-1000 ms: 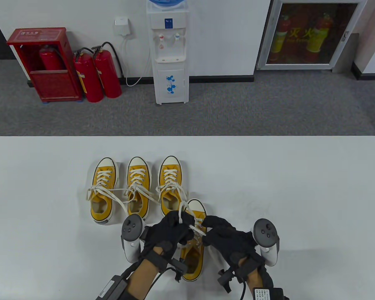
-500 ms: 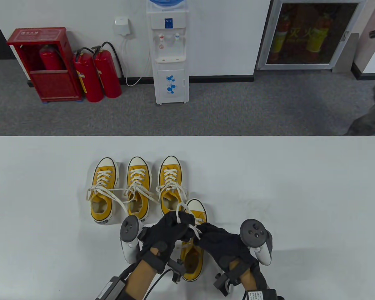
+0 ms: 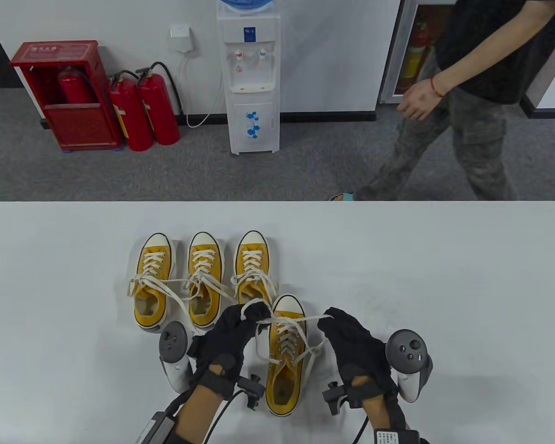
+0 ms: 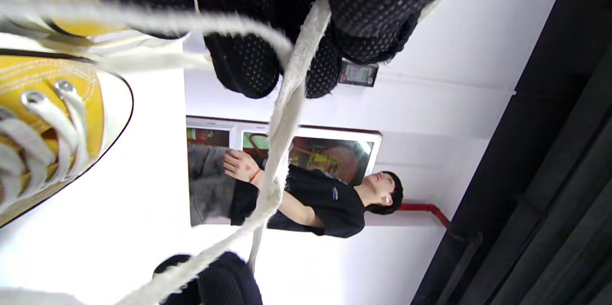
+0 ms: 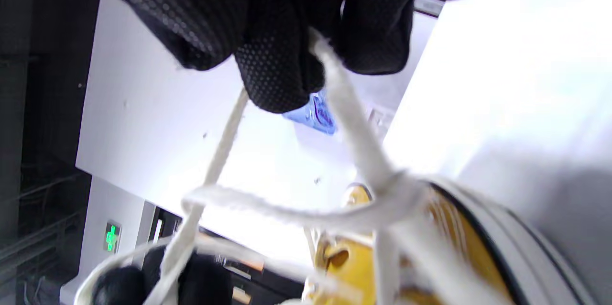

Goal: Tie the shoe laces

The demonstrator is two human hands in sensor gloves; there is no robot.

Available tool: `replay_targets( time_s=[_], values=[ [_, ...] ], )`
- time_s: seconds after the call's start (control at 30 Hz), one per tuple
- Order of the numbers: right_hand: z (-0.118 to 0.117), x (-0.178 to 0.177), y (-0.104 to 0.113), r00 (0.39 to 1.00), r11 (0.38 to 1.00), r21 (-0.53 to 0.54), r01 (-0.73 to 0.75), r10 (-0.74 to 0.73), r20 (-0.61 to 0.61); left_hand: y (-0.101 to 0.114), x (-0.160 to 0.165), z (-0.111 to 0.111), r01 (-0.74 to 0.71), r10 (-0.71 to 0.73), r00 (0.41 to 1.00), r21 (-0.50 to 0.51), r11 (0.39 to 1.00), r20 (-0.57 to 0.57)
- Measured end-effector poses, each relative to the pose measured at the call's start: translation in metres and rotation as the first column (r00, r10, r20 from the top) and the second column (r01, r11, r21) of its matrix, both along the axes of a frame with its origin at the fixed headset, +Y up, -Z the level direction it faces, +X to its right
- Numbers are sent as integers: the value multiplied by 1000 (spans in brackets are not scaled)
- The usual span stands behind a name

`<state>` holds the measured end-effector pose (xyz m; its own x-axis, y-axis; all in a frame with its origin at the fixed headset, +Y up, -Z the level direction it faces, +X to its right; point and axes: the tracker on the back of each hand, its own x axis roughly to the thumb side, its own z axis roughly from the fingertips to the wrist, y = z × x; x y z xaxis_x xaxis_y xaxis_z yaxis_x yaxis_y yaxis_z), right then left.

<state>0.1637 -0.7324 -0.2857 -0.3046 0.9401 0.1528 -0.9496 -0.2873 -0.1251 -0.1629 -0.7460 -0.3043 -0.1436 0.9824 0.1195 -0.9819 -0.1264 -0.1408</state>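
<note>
A yellow canvas shoe [image 3: 284,356] with a white toe cap lies near the table's front edge, toe pointing away. Its white lace [image 3: 291,320] runs taut across the toe end between both hands. My left hand [image 3: 233,328] sits left of the shoe and pinches a lace loop [image 3: 252,309]. In the left wrist view the lace [image 4: 287,118] passes between curled fingertips [image 4: 244,61]. My right hand [image 3: 351,337] is right of the shoe and pinches the other lace end [image 5: 334,85]. A knot [image 5: 397,185] gathers over the shoe [image 5: 454,247].
Three more yellow shoes [image 3: 203,277] with loose laces stand in a row behind the near shoe. The white table [image 3: 444,286] has bare surface to the right. A person [image 3: 471,92] walks past beyond the far edge. Fire extinguishers [image 3: 143,111] and a water dispenser [image 3: 252,78] line the wall.
Both hands have moved apart from above the shoe to either side, drawing the lace out taut. A person has walked into view behind the table.
</note>
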Motion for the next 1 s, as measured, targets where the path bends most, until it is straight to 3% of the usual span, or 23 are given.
replay_targets(
  time_s=[0.17, 0.5, 0.7, 0.83, 1.0],
  values=[
    [1, 13, 3, 996, 1000, 20, 20, -22, 83, 1, -10, 0, 3, -2, 999, 4, 1000, -42],
    [-1, 36, 8, 968, 994, 9, -110, 105, 230, -3, -40, -2, 56, -65, 975, -48, 997, -211],
    [-1, 48, 13, 888, 941, -39, -336, 330, 319, -7, -56, -1, 98, -132, 935, -118, 988, -329],
    [-2, 53, 13, 850, 915, -102, -389, 400, 342, -5, -65, 0, 203, -242, 889, -138, 969, -390],
    [-4, 57, 12, 802, 867, -191, -461, 499, 329, 0, -71, 4, 217, -271, 866, -173, 961, -420]
  ],
)
